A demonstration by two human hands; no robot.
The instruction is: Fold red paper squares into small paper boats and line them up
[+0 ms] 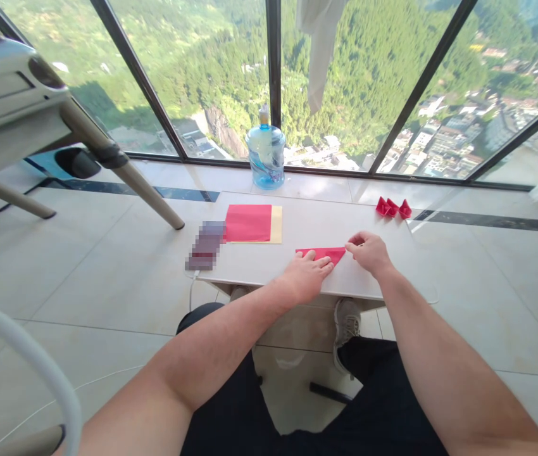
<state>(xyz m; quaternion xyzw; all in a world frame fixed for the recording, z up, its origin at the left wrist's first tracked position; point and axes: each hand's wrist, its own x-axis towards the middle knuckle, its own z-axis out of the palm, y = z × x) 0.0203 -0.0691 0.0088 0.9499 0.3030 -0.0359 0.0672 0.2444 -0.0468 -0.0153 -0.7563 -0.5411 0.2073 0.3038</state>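
Note:
A red sheet of paper (330,252), folded into a triangle, lies on the low white table (259,266). My left hand (306,276) rests on its left and middle part, fingers stretched out and pressing it down. At the paper's right corner, the thumb and index finger of my right hand (368,251) are pinched together on the tip. The left hand covers part of the paper's lower edge.
Small red folded paper pieces (392,208) stand at the table's far right. A stack of red paper (249,223) lies over a yellow sheet (276,225). Left of it is a blurred phone-like thing (206,246) with a white cable. A water jug (266,155) stands behind, by the window.

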